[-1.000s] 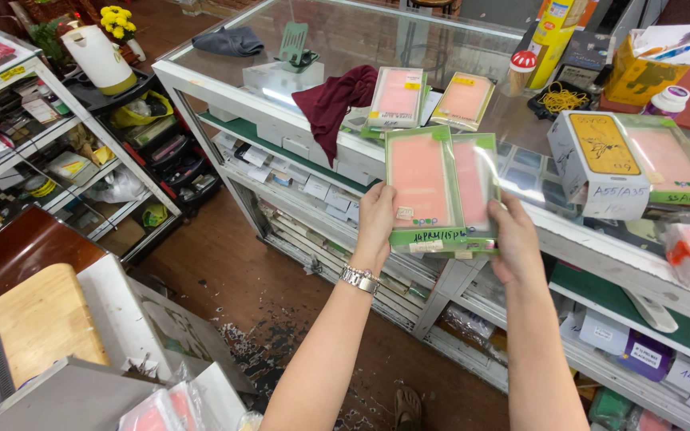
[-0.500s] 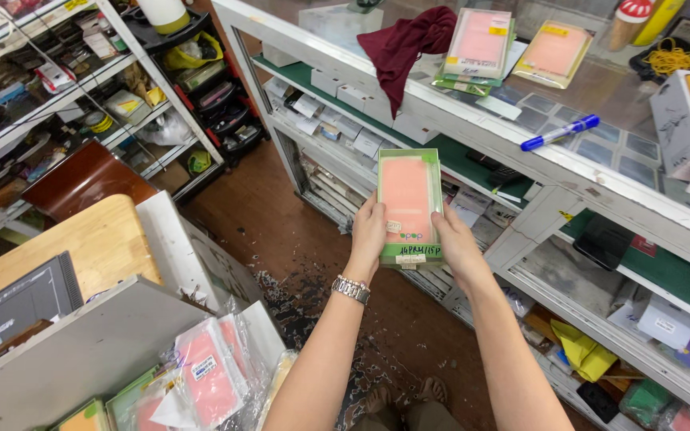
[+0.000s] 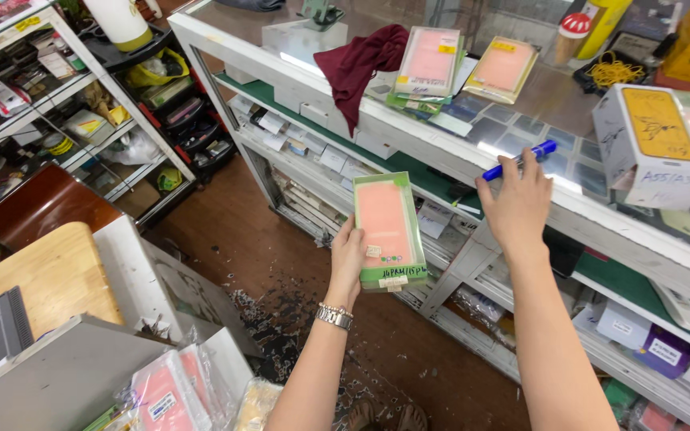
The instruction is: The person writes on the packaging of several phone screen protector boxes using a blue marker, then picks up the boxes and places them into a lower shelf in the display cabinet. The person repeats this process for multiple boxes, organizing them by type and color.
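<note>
Near, bottom left: clear bags with pink packs [image 3: 165, 395] in a grey bin. Left hand [image 3: 348, 259] grasps a flat pack [image 3: 389, 231], pink face, green border, white label strip at its lower edge; it sits upright in front of the glass table [image 3: 521, 104], below its top. Right hand [image 3: 515, 203] is at the table edge, fingers spread around a blue marker [image 3: 521, 160]; not clenched on it, looks like touching. So pack in hand, marker not yet lifted. Farther on the table: white box with yellow top [image 3: 648, 148], stacked pink-green packs [image 3: 427, 68], yellow-edged pack [image 3: 503, 70], maroon cloth [image 3: 361, 64].
</note>
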